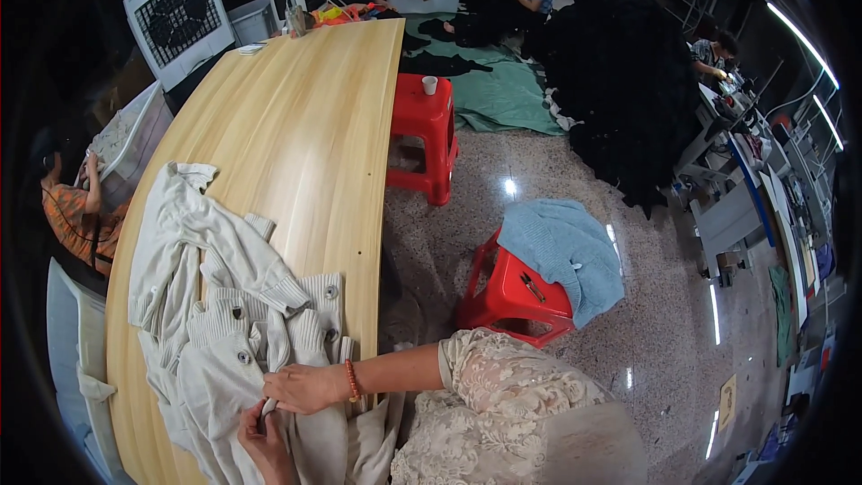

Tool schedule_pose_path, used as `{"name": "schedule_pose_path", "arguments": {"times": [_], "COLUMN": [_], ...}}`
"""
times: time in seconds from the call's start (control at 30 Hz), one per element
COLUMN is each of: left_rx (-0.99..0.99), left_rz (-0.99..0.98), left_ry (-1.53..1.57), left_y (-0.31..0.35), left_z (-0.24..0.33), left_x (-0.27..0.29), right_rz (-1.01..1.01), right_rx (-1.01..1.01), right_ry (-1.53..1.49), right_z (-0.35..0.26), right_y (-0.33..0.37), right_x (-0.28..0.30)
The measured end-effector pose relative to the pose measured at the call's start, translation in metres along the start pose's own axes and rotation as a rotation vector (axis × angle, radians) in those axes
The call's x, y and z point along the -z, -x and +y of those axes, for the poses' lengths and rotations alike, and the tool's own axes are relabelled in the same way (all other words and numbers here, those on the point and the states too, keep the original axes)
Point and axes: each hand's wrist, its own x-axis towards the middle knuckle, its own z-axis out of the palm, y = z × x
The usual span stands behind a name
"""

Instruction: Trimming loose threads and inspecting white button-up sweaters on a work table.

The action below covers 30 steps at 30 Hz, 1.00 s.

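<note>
Fingers, right hand: bent down onto cream knitwear, pinching an edge of cloth at the near end of the wooden table.
Fingers, left hand: curled up beside the right fingertips, thumb and fingers gripping the same edge; cannot tell what the tips press on.
Knitwear: heaped across the near part of the wooden table, ribbed cuffs showing, one sleeve stretched toward the table's middle; cannot tell how many pieces.
Buttons: round and dark, dotted over the knitwear on the wooden table.
Wrist: reddish bead bracelet on the right, near the table's right edge.
Sleeve: pale lace, to the right of the wooden table.
Nearer red stool: right of the wooden table, bearing black-handled snips and a draped blue-grey knit.
Farther red stool: just beside the table's right edge, white cup on top.
Green sheet: spread on the floor, right of the table's far end, dark cloth pile farther right.
Air cooler: left of the table's far end.
Co-worker in orange patterned top: left of the wooden table.
</note>
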Motion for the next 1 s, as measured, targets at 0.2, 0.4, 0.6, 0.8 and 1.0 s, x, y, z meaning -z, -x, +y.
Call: {"name": "schedule_pose_path", "arguments": {"times": [0.2, 0.4, 0.6, 0.8, 1.0], "left_rx": [-0.028, -0.024, 0.032, 0.095, -0.058], "left_rz": [0.026, -0.031, -0.051, -0.013, 0.059], "left_ry": [0.029, 0.037, 0.12, -0.134, -0.434], "left_y": [0.002, 0.003, 0.006, 0.002, -0.01], "left_z": [-0.007, -0.003, 0.004, 0.003, 0.031], "left_x": [0.004, 0.008, 0.007, 0.015, 0.0], "right_rz": [-0.051, -0.041, -0.099, -0.065, -0.055], "right_rx": [-0.019, -0.047, -0.013, -0.129, -0.094], "right_ry": [-0.111, -0.171, -0.226, 0.123, 0.363], "right_z": [0.006, 0.003, -0.003, 0.003, 0.017], "right_y": [-0.003, -0.005, -0.002, 0.012, 0.012], "right_x": [0.0, 0.007, 0.013, 0.033, 0.056]}}
